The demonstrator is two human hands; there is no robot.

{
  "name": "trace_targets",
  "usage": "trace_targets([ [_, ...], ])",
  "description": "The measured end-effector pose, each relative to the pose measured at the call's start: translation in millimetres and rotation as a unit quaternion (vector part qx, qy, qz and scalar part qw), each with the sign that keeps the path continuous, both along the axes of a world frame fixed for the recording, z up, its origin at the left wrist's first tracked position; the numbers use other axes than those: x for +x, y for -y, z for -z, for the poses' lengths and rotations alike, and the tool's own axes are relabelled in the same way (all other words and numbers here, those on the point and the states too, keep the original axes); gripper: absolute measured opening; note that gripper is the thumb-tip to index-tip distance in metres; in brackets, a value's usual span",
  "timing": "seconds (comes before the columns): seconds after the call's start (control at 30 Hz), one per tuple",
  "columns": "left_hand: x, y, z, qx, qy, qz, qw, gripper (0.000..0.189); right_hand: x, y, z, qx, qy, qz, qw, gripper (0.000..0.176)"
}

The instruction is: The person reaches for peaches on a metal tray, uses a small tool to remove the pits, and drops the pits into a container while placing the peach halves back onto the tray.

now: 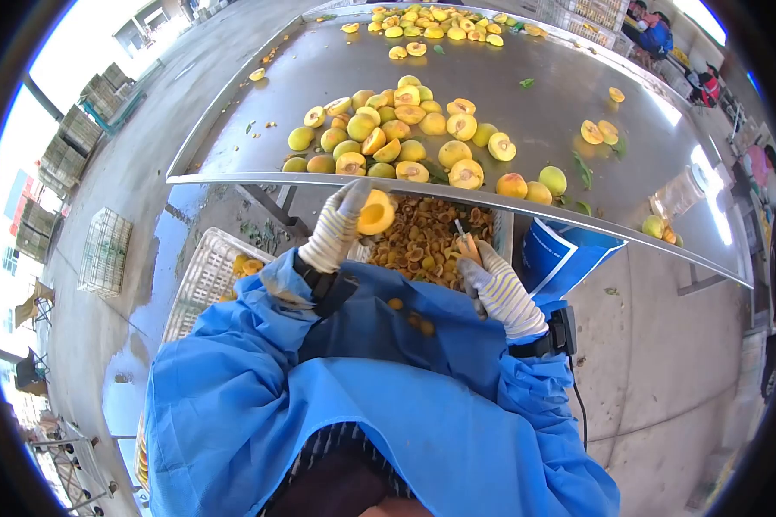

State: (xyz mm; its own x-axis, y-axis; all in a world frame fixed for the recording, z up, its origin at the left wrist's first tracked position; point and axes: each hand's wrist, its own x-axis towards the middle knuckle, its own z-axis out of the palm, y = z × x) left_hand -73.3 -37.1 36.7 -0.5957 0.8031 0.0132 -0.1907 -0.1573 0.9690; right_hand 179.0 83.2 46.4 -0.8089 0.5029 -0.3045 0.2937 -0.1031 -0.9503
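Note:
My left hand (340, 226), in a striped work glove, is closed on a yellow peach half (375, 213) with its hollowed cut face showing. My right hand (497, 289), gloved alike, grips a small pitting tool (468, 247) with a wooden-looking handle and a short metal tip pointing up. The tool is apart from the peach half. Below and between both hands lies a heap of brown pits and scraps (431, 239) in a crate. Just beyond my hands, a pile of whole and cut peaches (388, 129) rests along the near edge of the metal table (259, 112).
A white plastic crate (200, 289) with some yellow fruit stands at my left. A blue bag (553, 258) hangs under the table edge at right, near a clear plastic container (679, 196). More peaches (440, 21) lie at the far end. Other people (655, 36) sit at far right.

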Motion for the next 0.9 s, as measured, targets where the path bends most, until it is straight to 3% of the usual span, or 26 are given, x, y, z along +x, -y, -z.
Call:
trace_targets([
  [0.07, -31.6, 47.4, -14.0, -0.074, -0.086, -0.023, 0.993, 0.044, 4.4, -7.3, 34.0, 0.229, 0.02, -0.003, 0.973, 0.044],
  [0.1, -52.7, 69.5, -12.9, -0.103, -0.128, -0.034, 0.986, 0.044, 5.9, -5.4, 27.7, 0.285, 0.034, -0.012, 0.958, 0.044],
  [0.13, -71.5, 94.5, -14.1, -0.224, -0.238, -0.03, 0.945, 0.042, 7.4, -3.4, 21.2, 0.34, 0.048, -0.019, 0.939, 0.044],
  [0.2, -82.2, 115.3, -23.6, -0.424, -0.435, -0.018, 0.794, 0.039, 9.4, -2.2, 18.3, 0.366, 0.052, -0.027, 0.929, 0.044],
  [0.27, -76.7, 121.5, -45.5, -0.564, -0.588, -0.004, 0.579, 0.038, 8.1, -2.1, 19.4, 0.372, 0.044, -0.033, 0.927, 0.043],
  [0.37, -76.6, 71.4, -57.9, -0.435, -0.573, -0.019, 0.694, 0.038, 4.3, -3.1, 20.1, 0.357, 0.014, -0.018, 0.934, 0.042],
  [0.43, -73.4, 12.8, -53.2, -0.248, -0.649, -0.035, 0.718, 0.039, 0.8, -1.1, 17.4, 0.363, -0.012, 0.003, 0.932, 0.041],
  [0.5, -66.3, -60.1, -51.4, -0.19, -0.675, -0.01, 0.713, 0.037, 0.3, -2.4, 19.0, 0.346, -0.028, 0.005, 0.938, 0.039],
  [0.63, -58.6, -195.8, -38.1, -0.185, -0.664, 0.081, 0.72, 0.042, 2.5, -3.8, 15.3, 0.296, -0.013, 0.009, 0.955, 0.037],
  [0.7, -58.2, -246.4, -20.7, -0.205, -0.689, 0.07, 0.692, 0.046, 5.8, -5.1, 11.4, 0.258, 0.0, 0.004, 0.966, 0.037],
  [0.73, -58.2, -261.5, -16.4, -0.243, -0.676, 0.108, 0.687, 0.05, 6.9, -4.4, 13.9, 0.253, -0.04, 0.023, 0.966, 0.034],
  [0.77, -56.7, -277.7, -10.9, -0.334, -0.68, 0.128, 0.64, 0.054, 7.9, -5.6, 11.9, 0.247, -0.043, 0.023, 0.968, 0.033],
  [0.83, -40.9, -279.3, -36.5, -0.43, -0.613, 0.165, 0.642, 0.062, 10.6, -5.8, 9.3, 0.23, -0.049, 0.023, 0.972, 0.032],
  [0.9, -35.6, -273.0, -35.0, -0.396, -0.594, 0.129, 0.688, 0.059, 11.3, -7.1, 11.3, 0.219, -0.063, 0.026, 0.973, 0.034],
])
